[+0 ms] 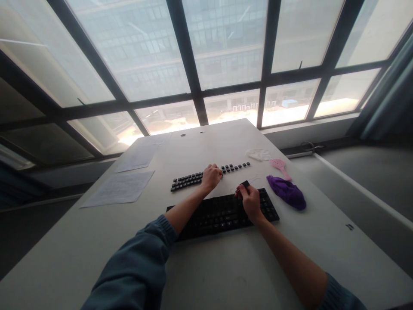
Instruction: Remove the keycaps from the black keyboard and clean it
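Observation:
A black keyboard lies on the white table in front of me, partly covered by my forearm and right hand. Beyond it, loose black keycaps are lined up in slanting rows, with more keycaps continuing to the right. My left hand is closed in a pinch within these rows, its fingertips at a keycap. Above the keyboard's right part, my right hand grips a small black object between thumb and fingers; its kind is unclear. Thin pale wire-like lines show just behind that hand.
Printed paper sheets lie at the left. On the right are a purple cloth pouch, a pink hairbrush and a crumpled clear plastic bag. Large windows rise behind the table's far edge.

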`<state>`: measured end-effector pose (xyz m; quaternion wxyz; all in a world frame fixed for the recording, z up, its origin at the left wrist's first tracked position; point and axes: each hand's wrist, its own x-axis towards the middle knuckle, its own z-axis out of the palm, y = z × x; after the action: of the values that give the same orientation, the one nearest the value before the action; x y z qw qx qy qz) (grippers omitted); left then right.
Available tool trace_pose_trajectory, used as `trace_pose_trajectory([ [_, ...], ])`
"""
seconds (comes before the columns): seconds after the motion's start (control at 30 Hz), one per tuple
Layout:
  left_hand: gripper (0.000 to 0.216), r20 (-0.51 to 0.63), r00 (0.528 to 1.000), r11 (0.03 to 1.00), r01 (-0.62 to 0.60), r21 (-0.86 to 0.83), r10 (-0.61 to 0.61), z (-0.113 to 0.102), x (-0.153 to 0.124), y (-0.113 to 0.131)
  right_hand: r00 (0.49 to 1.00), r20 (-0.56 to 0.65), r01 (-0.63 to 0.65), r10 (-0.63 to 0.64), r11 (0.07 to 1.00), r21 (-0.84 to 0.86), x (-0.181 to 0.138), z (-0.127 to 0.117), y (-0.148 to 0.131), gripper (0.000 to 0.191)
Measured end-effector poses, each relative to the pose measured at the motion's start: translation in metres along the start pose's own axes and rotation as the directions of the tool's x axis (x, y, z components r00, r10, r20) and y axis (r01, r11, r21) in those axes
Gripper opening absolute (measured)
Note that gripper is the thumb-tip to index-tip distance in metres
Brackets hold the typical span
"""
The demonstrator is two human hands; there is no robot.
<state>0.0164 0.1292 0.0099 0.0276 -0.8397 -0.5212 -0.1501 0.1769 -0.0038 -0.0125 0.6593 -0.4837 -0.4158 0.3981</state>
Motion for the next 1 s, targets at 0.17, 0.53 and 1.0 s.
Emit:
trace_pose_trajectory([
  [0.17, 0.010, -0.007, 1.000, 1.000, 0.000, -0.013, 0.000, -0.002, 0.001, 0.000, 1.000, 0.007, 0.010, -0.010, 1.000, 0.009, 0.000, 0.000, 0.003, 0.034],
  [0.53, 0.015, -0.015, 0.994, 0.948, -0.104, -0.301, 0.105, -0.036, -0.070, 0.045, 0.996, -0.023, 0.080, -0.082, 0.994, -0.071, 0.013, -0.027, -0.013, 0.039],
  [1.0, 0.016, 0.036, 0.997, 0.863, -0.035, -0.503, 0.062, -0.008, -0.117, 0.074, 0.999, 0.039, 0.035, -0.030, 0.990, -0.134, 0.020, -0.055, -0.001, 0.036],
])
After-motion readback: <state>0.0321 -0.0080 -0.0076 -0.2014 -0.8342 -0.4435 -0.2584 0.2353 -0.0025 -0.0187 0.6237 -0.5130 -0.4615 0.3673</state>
